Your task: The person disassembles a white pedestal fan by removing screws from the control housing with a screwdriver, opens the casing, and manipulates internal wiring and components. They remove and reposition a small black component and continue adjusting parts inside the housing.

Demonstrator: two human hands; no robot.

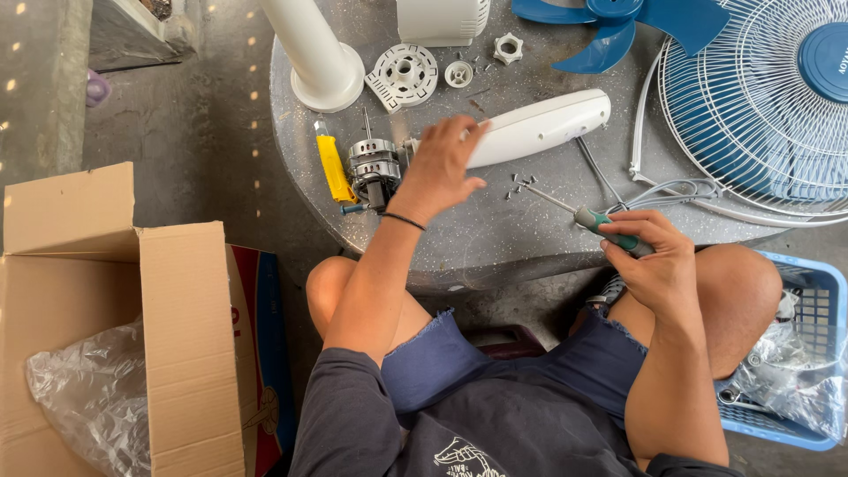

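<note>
At frame centre, the left hand (439,168) hovers with fingers spread over the white casing (539,128) by the motor (374,168); the right hand (649,261) is clamped around the screwdriver (592,221), tip aimed at loose screws (519,183) on the table (495,238).

A cardboard box (124,318) holds plastic wrap (79,397); a blue basket (817,353) sits beside fan blades (618,26) and a grille (760,97).

The desk (495,238) was rough, speckled grey stone. The housing (539,128) looked like smooth, glossy white plastic, the motor (373,163) bare dull metal. The screwdriver (601,225) had a shiny steel shaft and green rubbery handle. The box (185,344) was matt brown cardboard.
</note>
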